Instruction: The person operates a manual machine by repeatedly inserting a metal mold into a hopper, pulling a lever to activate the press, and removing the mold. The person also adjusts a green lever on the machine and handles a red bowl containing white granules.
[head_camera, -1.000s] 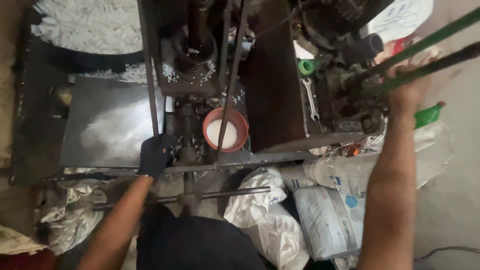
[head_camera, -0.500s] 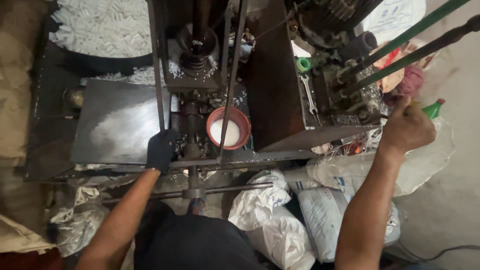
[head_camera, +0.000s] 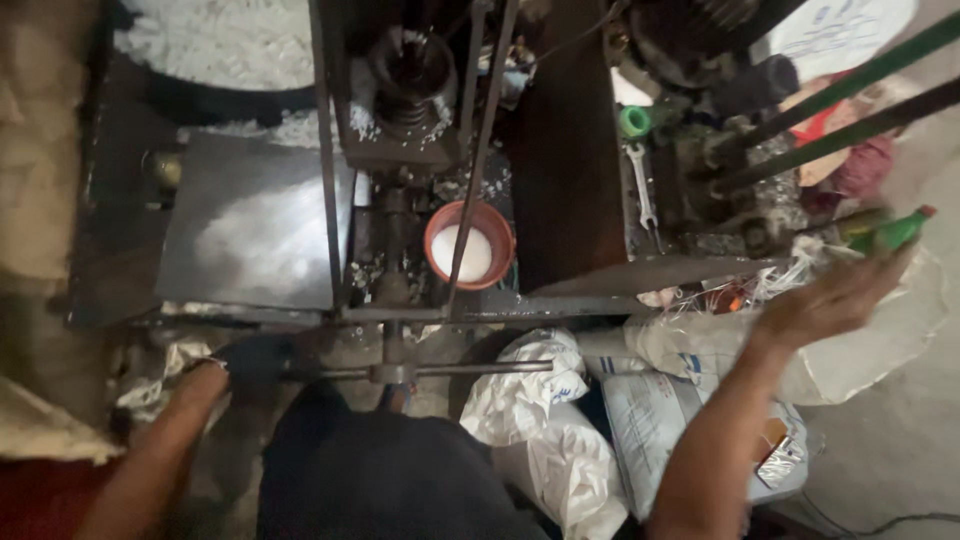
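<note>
A single head-worn camera looks almost straight down from above the person's own lap, facing a dark metal press machine (head_camera: 440, 150) that fills the upper half of the frame, with its flat steel plate (head_camera: 250, 230) at centre left and an orange bowl (head_camera: 470, 245) near the middle. The view is close enough that both forearms enter from the bottom edge, the gloved left hand (head_camera: 250, 360) low at left and the bare right hand (head_camera: 830, 300) blurred at right. With no second view, nothing overlaps; white sacks (head_camera: 560, 420) sit at the lower centre.
</note>
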